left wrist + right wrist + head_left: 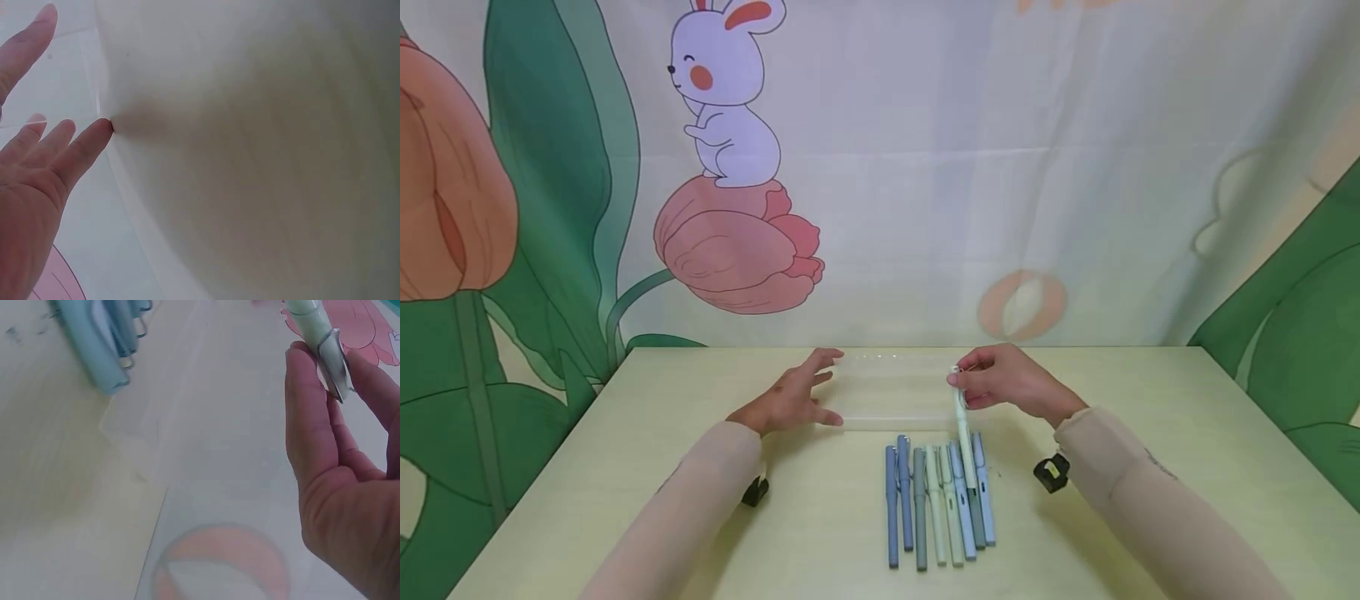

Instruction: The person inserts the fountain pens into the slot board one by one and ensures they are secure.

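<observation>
Behind the desk (pixel 1150 433) hung a big printed curtain (pixel 925 167) with a rabbit (pixel 722 108) perched on a pink tulip (pixel 737 250). On the pale desk lay a clear flat case (pixel 895 392), between the two hands. Just in front of it sat a row of pens (pixel 936 504), side by side, blues and greens, touching one another. And the left hand (pixel 793 398) was spread wide, fingers straight, fingertips (pixel 103 128) touching the case's left edge. Over on the right, the right hand (pixel 1007 385) had its grip pinched on a pale green pen (pixel 962 433) at the clip end, the other end slanting down over the row.
</observation>
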